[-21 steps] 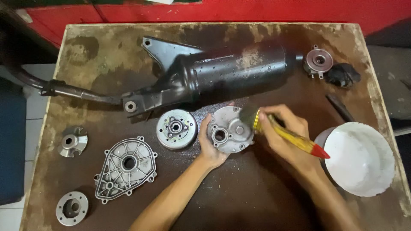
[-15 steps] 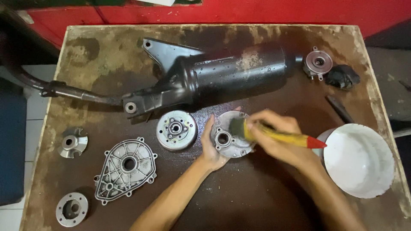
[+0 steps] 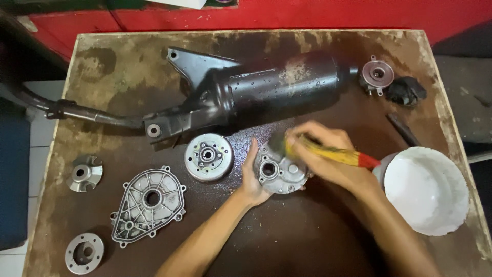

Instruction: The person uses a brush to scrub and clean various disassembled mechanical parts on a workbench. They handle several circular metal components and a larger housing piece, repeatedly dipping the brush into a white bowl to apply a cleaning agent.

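My left hand (image 3: 252, 177) steadies a round grey metal engine part (image 3: 279, 172) lying on the brown table, fingers against its left rim. My right hand (image 3: 328, 154) is closed around a paintbrush (image 3: 338, 154) with a yellow and red handle. The brush head, blurred, rests on the top of the metal part. The handle points right toward a white bowl (image 3: 428, 187).
A black exhaust muffler (image 3: 266, 95) with its pipe lies across the back of the table (image 3: 287, 241). A round rotor (image 3: 208, 157), a finned cover plate (image 3: 148, 200), two small discs (image 3: 84, 173) (image 3: 84, 252), a small round part (image 3: 376, 76) and a black rag (image 3: 406, 91) lie around.
My right hand has swept the brush leftward across the metal part, the handle tilting flatter. My left hand has stayed on the part.
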